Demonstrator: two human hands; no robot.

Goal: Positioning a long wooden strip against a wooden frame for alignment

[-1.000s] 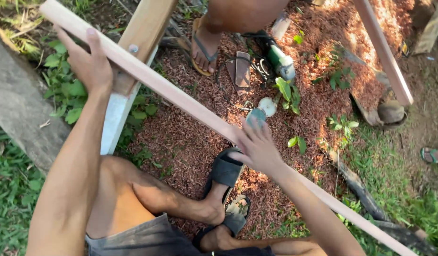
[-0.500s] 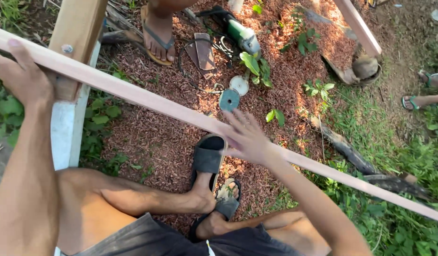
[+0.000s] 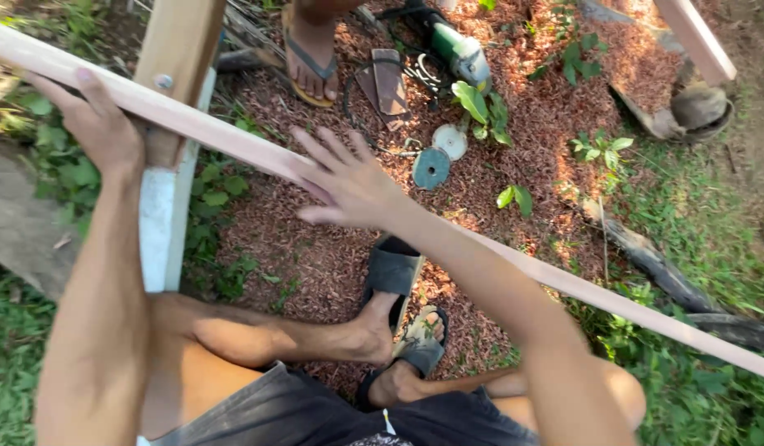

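sawdust ground [image 3: 316, 248] | right hand [image 3: 349, 182] slid up batten [image 3: 630, 310] | left hand [image 3: 105, 128] still gripping

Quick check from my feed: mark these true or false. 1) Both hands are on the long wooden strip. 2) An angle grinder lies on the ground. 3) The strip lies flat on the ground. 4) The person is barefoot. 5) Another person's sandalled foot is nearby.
1) True: the left hand grips the long wooden strip, and the right hand rests on it with fingers spread.
2) True: the angle grinder lies on the reddish chips, beside two discs.
3) False: it is held up, crossing a wooden post.
4) False: the person wears dark sandals.
5) True: the other person's foot is at the top.
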